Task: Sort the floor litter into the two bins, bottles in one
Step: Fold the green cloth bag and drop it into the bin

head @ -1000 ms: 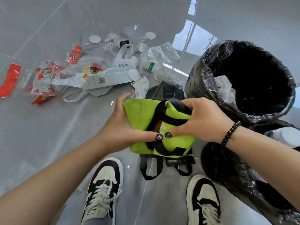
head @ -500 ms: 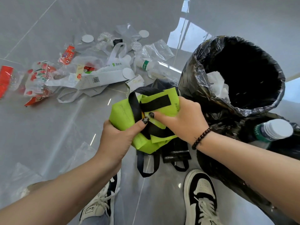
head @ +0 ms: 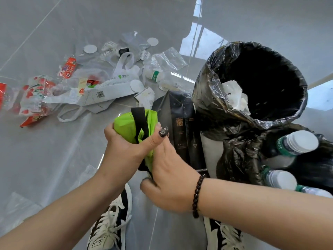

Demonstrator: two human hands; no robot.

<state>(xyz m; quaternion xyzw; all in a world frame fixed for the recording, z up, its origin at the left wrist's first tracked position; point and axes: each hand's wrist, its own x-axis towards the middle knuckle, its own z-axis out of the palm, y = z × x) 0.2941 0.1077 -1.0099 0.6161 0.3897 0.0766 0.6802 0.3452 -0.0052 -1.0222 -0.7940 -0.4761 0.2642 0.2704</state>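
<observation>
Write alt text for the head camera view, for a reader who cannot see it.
Seen from above, a left hand and a right hand squeeze a folded green bag beside an open black-lined bin. Wrappers, a clear bottle and a white bag litter the grey floor; capped bottles fill a second bin at right.

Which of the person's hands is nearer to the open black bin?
Right. The right hand is just left of the black bin, low on the green bag; the left hand grips the bag farther left.
</observation>
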